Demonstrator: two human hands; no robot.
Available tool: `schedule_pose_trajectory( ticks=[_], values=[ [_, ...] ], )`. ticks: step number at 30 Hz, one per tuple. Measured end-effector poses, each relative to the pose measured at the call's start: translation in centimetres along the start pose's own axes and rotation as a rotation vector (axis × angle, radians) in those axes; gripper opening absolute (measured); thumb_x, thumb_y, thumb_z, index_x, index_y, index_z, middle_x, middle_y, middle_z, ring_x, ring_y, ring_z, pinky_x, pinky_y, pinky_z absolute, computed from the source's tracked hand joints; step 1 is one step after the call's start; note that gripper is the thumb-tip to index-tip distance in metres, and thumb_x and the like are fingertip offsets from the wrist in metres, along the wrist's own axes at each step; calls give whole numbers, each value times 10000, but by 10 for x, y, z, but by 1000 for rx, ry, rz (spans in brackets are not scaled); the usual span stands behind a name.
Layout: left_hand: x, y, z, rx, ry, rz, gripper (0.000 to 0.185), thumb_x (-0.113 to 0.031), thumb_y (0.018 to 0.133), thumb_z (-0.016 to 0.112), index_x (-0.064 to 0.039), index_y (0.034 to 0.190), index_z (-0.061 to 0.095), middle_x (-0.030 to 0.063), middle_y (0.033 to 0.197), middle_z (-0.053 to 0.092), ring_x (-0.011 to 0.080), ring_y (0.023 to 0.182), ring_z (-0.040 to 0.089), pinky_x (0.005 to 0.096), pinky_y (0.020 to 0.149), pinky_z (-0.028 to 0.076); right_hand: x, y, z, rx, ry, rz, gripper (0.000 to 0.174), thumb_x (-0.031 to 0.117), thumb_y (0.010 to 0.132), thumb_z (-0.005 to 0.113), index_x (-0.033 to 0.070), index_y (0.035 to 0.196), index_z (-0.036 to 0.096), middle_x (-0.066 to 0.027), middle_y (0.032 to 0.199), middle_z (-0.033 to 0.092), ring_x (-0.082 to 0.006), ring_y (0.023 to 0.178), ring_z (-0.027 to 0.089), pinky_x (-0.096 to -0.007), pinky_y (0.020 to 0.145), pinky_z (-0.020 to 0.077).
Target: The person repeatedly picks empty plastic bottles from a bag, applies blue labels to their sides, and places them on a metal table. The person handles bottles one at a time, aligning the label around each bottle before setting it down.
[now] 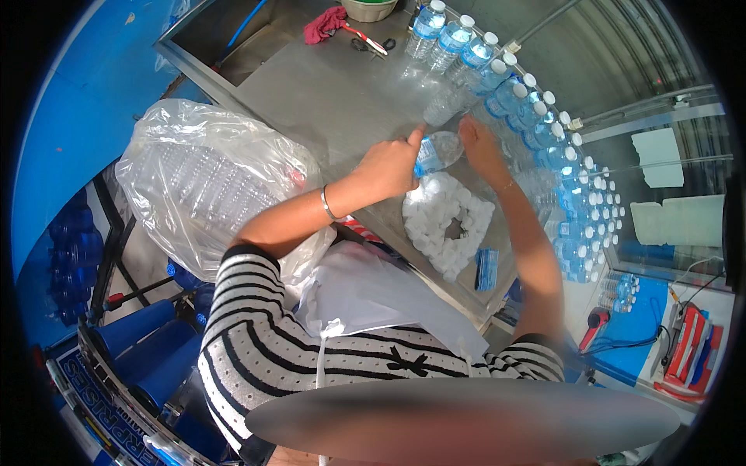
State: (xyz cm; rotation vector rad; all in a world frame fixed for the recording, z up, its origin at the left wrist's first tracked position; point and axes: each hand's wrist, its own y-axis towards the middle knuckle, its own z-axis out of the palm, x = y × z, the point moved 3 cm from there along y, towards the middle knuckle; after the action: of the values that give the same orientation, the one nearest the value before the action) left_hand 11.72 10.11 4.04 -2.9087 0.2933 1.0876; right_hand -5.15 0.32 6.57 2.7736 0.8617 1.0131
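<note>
My left hand (387, 166) grips a clear plastic bottle (444, 150) with a blue label, which lies tilted over the metal table. My right hand (479, 140) is at the bottle's other end; its fingers are partly hidden, so whether they hold it I cannot tell. Below the bottle, a clear plastic bag of white bottle caps (431, 230) rests on the table, with a stack of blue labels (486, 269) beside it. Unlabelled clear bottles (446, 105) stand just beyond my hands. Rows of capped, labelled water bottles (539, 131) curve along the back and right.
A large clear bag of empty bottles (215, 175) bulges at the table's left edge. Scissors (373, 45), a red cloth (324, 24) and a basket (369, 10) sit at the far side. A metal sink (247, 55) is at far left; a red-and-black tool (594, 327) lies at right.
</note>
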Motion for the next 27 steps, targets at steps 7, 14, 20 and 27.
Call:
schedule_pose_trajectory(
  ticks=[7,14,20,27],
  values=[
    [68,29,36,-495,-182,69,776,-200,656,848,10,1283,443,263,1136,594,421,989,607,453,826,501,57,39,17,-21,-285,-270,222,245,904,597,81,1053,591,-200,749,596,-376,738,617,-462,639,469],
    [106,129,47,-565,-182,-198,658,-224,657,858,31,1149,501,254,1073,612,439,1010,592,468,838,485,35,-8,16,-203,-39,-208,227,197,881,641,30,1024,583,-170,903,580,-387,791,573,-443,703,454],
    [117,230,48,-377,-255,-39,650,-118,628,840,23,1191,545,237,1185,586,403,1060,587,435,895,486,-34,-155,32,369,-214,366,155,145,821,670,33,927,658,-168,801,661,-324,761,646,-405,699,497],
    [136,263,93,-289,-695,2,681,12,734,671,-27,1378,453,152,1300,549,280,1169,563,360,913,479,-47,-188,42,279,-82,462,343,123,754,734,68,1069,609,-176,954,656,-359,859,637,-439,770,502]
  ],
)
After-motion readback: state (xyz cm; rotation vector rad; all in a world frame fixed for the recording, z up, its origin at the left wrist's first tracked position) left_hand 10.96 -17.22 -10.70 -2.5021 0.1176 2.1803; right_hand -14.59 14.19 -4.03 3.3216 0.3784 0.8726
